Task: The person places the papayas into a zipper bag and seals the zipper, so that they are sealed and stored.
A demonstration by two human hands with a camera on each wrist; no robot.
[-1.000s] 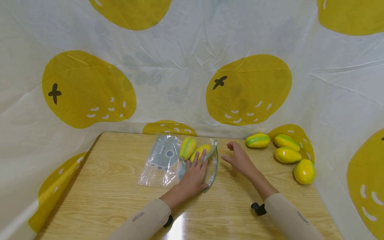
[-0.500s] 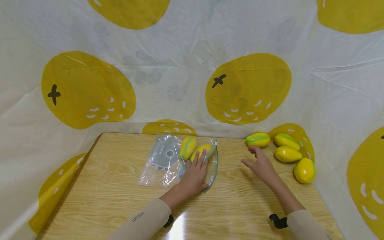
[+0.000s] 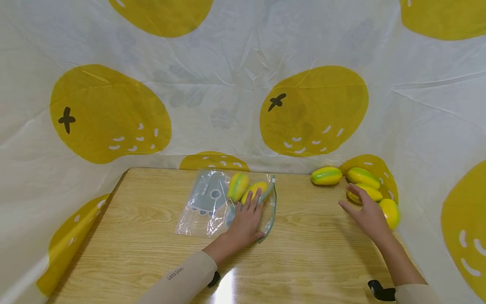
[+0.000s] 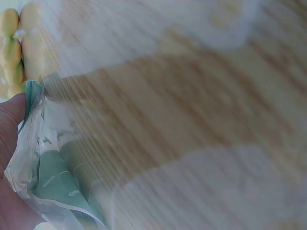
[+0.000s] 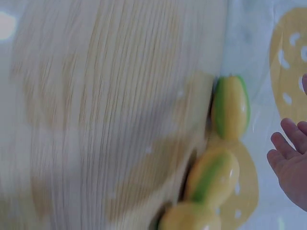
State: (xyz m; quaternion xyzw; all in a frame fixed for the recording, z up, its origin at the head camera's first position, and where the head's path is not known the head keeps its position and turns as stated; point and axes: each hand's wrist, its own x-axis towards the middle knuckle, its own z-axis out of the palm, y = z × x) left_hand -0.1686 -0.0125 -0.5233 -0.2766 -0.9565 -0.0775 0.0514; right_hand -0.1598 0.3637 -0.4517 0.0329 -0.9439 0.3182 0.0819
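Note:
A clear zip bag (image 3: 201, 226) with a green edge and a grey-blue print lies on the wooden table. Inside it are two yellow-green fruits, one farther left (image 3: 238, 187) and one partly under my left fingers (image 3: 255, 192). My left hand (image 3: 244, 221) rests on the bag near its mouth, fingers extended; in the left wrist view, its thumb (image 4: 10, 120) is at the green edge. My right hand (image 3: 366, 213), fingers apart and holding nothing, hovers by a yellow fruit (image 3: 370, 192) and partly covers another (image 3: 391, 213). Whether it touches them I cannot tell.
Two more yellow-green fruits, one at the back edge (image 3: 326, 175) and one to its right (image 3: 363, 177), lie on the table (image 3: 144, 253). A white cloth (image 3: 216, 105) printed with big yellow fruits hangs around the back and sides.
My right hand has moved rightward from beside the bag, past the back-edge fruit, to the fruits at the right. The left hand and the bag have stayed in place.

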